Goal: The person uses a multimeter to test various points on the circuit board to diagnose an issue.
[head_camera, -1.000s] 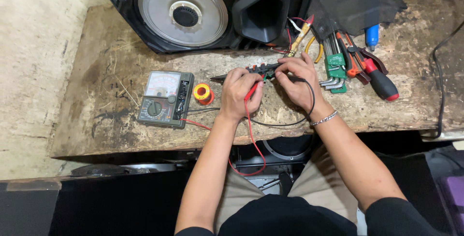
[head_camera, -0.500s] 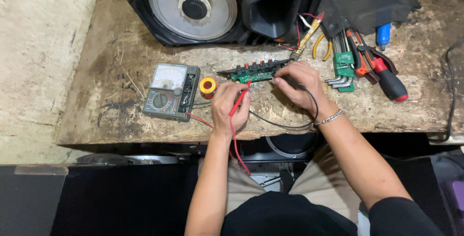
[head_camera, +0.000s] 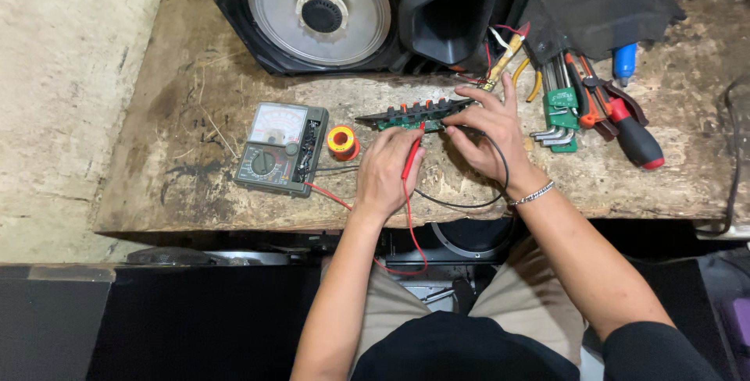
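On the table (head_camera: 195, 154), the left hand (head_camera: 387, 170) is clamped on a red probe (head_camera: 411, 156) touching the circuit board (head_camera: 414, 114); the right hand (head_camera: 488, 135), fingers closed, pinches a black probe there, right of the meter (head_camera: 281, 147).

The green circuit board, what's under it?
The green circuit board lies on the worn wooden bench. The right hand covers its right end, so anything there is hidden.

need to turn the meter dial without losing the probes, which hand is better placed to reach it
Left, probably. The left hand with the red probe is nearer the multimeter; the right hand is on the circuit board, farther away.
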